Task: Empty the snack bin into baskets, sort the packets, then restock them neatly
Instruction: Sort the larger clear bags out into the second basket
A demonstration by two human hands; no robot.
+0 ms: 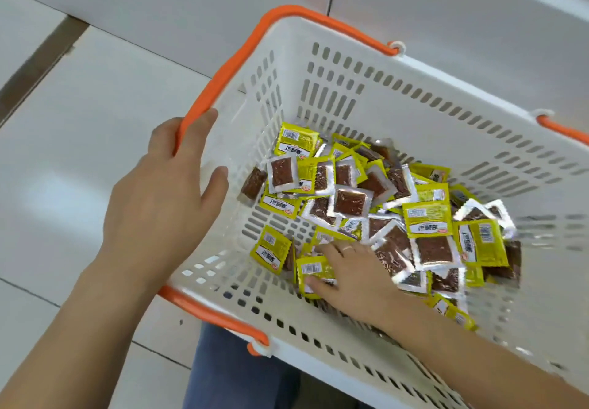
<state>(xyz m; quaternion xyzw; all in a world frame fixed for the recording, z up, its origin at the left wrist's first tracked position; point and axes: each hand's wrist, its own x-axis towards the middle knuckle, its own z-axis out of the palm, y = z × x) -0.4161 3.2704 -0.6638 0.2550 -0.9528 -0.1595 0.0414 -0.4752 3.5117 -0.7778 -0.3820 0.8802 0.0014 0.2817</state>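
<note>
The white perforated plastic shopping basket (398, 96) with orange handles sits tilted on the person's lap, blue trousers (236, 376) showing beneath it, the pale tiled floor (95, 105) behind, and the tilt seems deliberate: it lets the heap of small snack packets (382, 204), some yellow-green and printed, others silver-edged with a clear window on something brown, slide together towards the lower side. The left hand (165, 192) is at the basket's near rim, its fingers resting on the orange handle (223, 74) and the thumb reaching over the wall, loosely spread rather than clamped, which I take as steadying the basket. The right hand (347, 278) is down inside, palm low over the packets, fingers fairly flat and slightly fanned, fingertips pressing on a yellow-green packet with a barcode label (314, 270) near the bottom corner. It looks like raking or picking through to sort them; whether anything is actually pinched underneath I cannot tell.
</note>
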